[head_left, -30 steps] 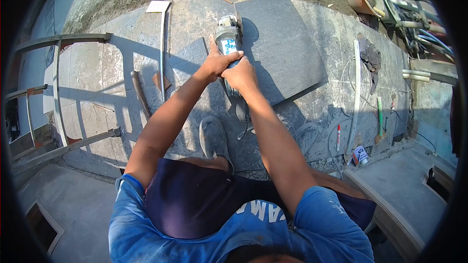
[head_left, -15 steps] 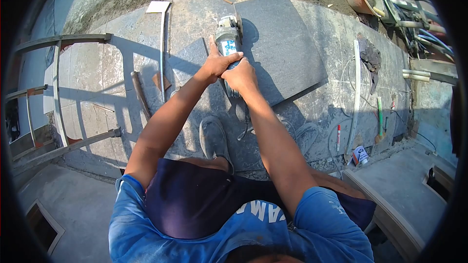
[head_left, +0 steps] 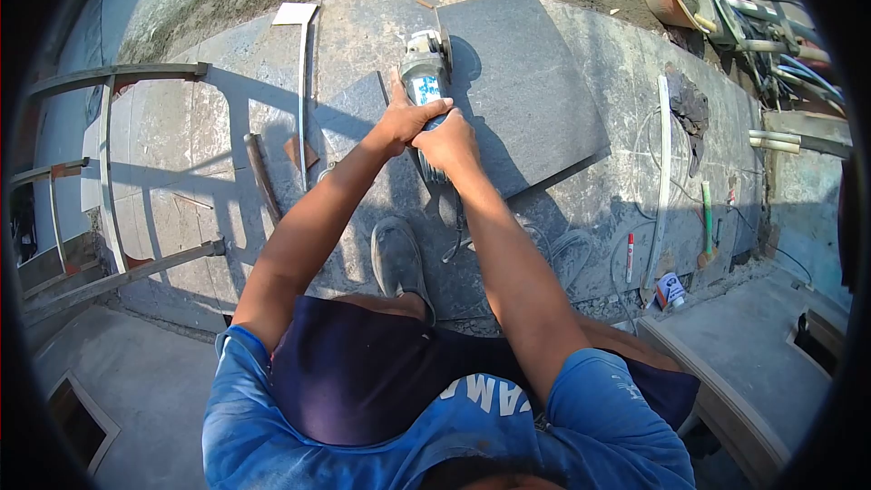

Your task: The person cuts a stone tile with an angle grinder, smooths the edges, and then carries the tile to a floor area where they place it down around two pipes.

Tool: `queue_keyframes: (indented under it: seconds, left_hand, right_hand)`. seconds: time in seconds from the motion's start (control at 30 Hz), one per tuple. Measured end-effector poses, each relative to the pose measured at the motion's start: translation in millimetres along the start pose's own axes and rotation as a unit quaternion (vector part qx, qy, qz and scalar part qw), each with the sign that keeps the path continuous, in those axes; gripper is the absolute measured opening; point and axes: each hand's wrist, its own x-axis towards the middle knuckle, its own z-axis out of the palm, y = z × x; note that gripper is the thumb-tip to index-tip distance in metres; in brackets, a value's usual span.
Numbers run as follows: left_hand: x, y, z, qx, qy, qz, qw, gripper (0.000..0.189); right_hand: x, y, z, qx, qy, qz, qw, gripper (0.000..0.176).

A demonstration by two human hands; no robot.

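almost nothing had changed over the last second: both hands, the angle grinder (head_left: 425, 89) and the large dark grey slab (head_left: 535, 82) lay practically where they had been in the two earlier views, with no shift clear enough to name. that sameness suggested a steady, braced hold, and it showed no visible advance in the work. the left hand (head_left: 406, 120) was closed around the middle of the grinder's body, its thumb laid across the top and its fingers curled down the left side. the right hand (head_left: 448, 142) was wrapped just behind it, on the near end of the body, closed firmly by the look of it. the grinder pointed away from the person, its disc (head_left: 445, 44) standing on edge at the right of the head, along the left edge of the large slab; whether the disc touched the stone or was spinning could not be told. the slab lay on the floor (head_left: 363, 32) to the right of the tool, and a smaller grey slab (head_left: 352, 113) lay to the left. the near shoe (head_left: 397, 259) stayed planted behind the hands, while a red marker (head_left: 630, 256) lay well apart, to the near right.
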Motion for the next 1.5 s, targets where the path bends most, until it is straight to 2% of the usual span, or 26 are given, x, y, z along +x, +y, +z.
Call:
queue_keyframes:
  seconds: [0.23,1.5]
  left_hand:
    - [0,-5,0,0.006,0.007,0.021,1.000,0.130]
    - [-8,-9,3,0.003,-0.002,0.032,0.999,0.127]
  right_hand:
    - [-4,-1,-3,-0.003,-0.017,0.003,1.000,0.070]
    - [-13,5,-3,-0.010,-0.007,-0.007,1.000,0.068]
